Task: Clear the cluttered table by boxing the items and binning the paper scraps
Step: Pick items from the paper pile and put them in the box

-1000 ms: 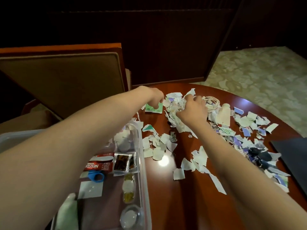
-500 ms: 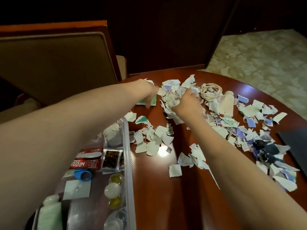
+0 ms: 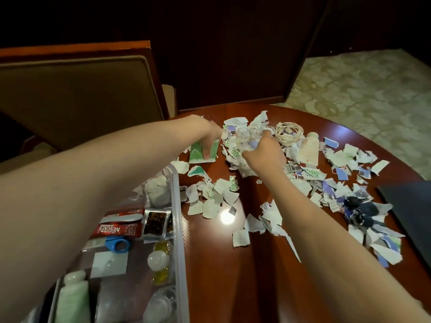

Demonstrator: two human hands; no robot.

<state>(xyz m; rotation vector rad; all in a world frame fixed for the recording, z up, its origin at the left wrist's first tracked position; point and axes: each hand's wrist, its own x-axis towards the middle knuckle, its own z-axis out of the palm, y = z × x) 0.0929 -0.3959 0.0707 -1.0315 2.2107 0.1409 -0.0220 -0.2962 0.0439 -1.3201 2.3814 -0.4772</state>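
Torn paper scraps [image 3: 224,199] litter the round wooden table [image 3: 210,264]. My right hand [image 3: 263,155] grips a crumpled bunch of scraps [image 3: 245,136] at the far pile. Just left of that pile, my left hand [image 3: 208,134] reaches down, with a finger lying across a green-striped scrap [image 3: 195,153]. A clear plastic box [image 3: 180,220] at the near left holds a red coffee sachet [image 3: 116,229], blue scissors [image 3: 116,244], small tubs and a pale green tube [image 3: 72,299].
Among the scraps on the right lie a coiled cream cord [image 3: 289,134], a small pale bottle [image 3: 309,151] and a dark bunch of keys [image 3: 356,213]. A dark flat object [image 3: 410,206] sits at the right edge. An upholstered chair [image 3: 77,96] stands behind the box.
My right hand has closed tighter on the bunch of scraps and lifted it slightly. The left hand has stayed on the green-striped scrap. The camera has shifted.
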